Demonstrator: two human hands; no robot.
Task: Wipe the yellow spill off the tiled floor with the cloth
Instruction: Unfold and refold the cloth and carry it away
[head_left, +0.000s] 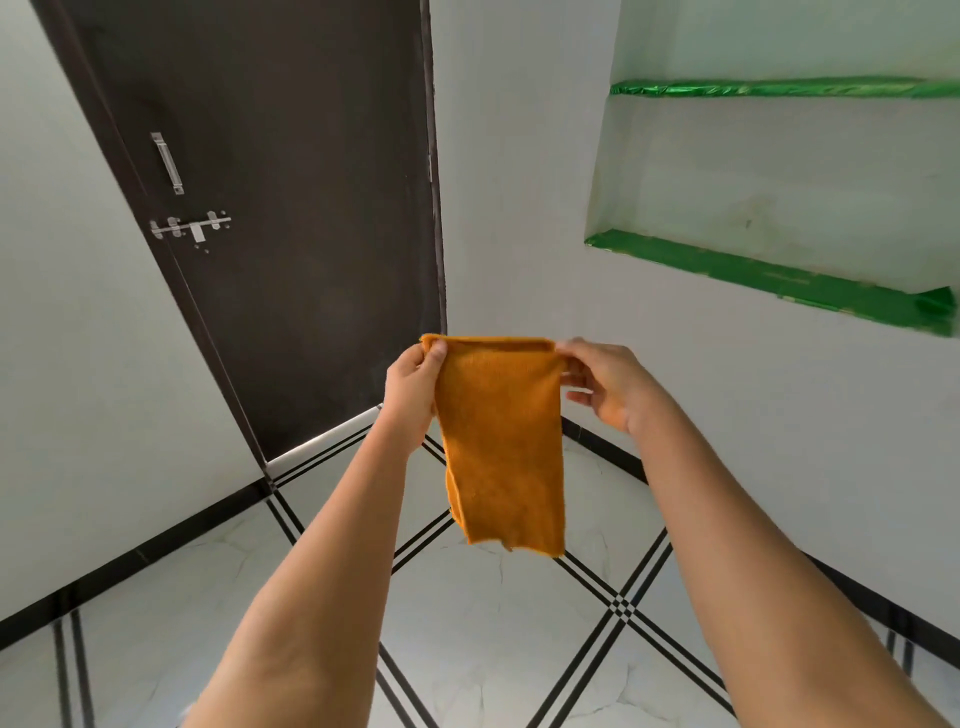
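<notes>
An orange-yellow cloth (501, 447) hangs folded in the air in front of me, at about chest height. My left hand (413, 395) pinches its top left corner. My right hand (605, 384) pinches its top right corner with thumb and fingers. The cloth's lower edge dangles free above the white tiled floor (467, 623) with black double lines. No yellow spill shows on the part of the floor in view.
A dark brown door (291, 208) with a metal handle and bolt stands shut ahead on the left. White walls meet in a corner behind the cloth. A wall niche with green shelves (769, 270) is at the upper right. Black skirting runs along the walls.
</notes>
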